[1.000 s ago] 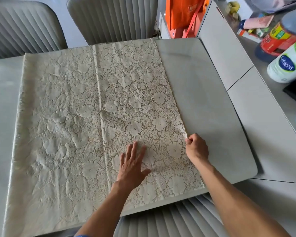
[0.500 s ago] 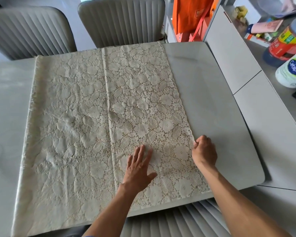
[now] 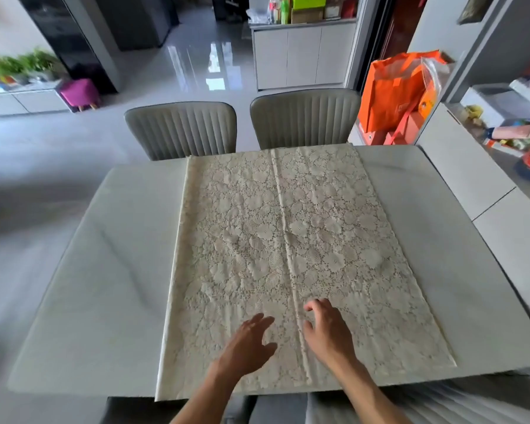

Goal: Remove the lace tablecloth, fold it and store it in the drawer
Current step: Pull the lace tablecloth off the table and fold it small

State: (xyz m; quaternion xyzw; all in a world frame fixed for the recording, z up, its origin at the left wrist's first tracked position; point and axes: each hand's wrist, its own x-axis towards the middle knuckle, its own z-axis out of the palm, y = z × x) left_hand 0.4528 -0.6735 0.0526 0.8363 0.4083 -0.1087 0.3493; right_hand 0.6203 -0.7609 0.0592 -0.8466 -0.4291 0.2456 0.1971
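The cream lace tablecloth [image 3: 257,240] lies folded into a long strip down the middle of the grey table [image 3: 104,270], with a raised fold line running from the far edge to the near edge. My left hand [image 3: 248,341] hovers or rests over the cloth just left of that line, fingers spread and relaxed. Just right of the line is my right hand [image 3: 325,328], fingers loosely bent, holding nothing that I can see. The cloth's right edge lies free. No drawer is in sight.
Two grey ribbed chairs [image 3: 181,127] [image 3: 303,114] stand at the table's far side. An orange bag [image 3: 392,93] sits at the far right corner. A white sideboard [image 3: 459,166] with bottles and clutter runs along the right. Another chair back shows at the near edge.
My right hand has let go of the cloth's right edge and moved left to the centre fold line. My head has risen, so the view now takes in the whole table and room.
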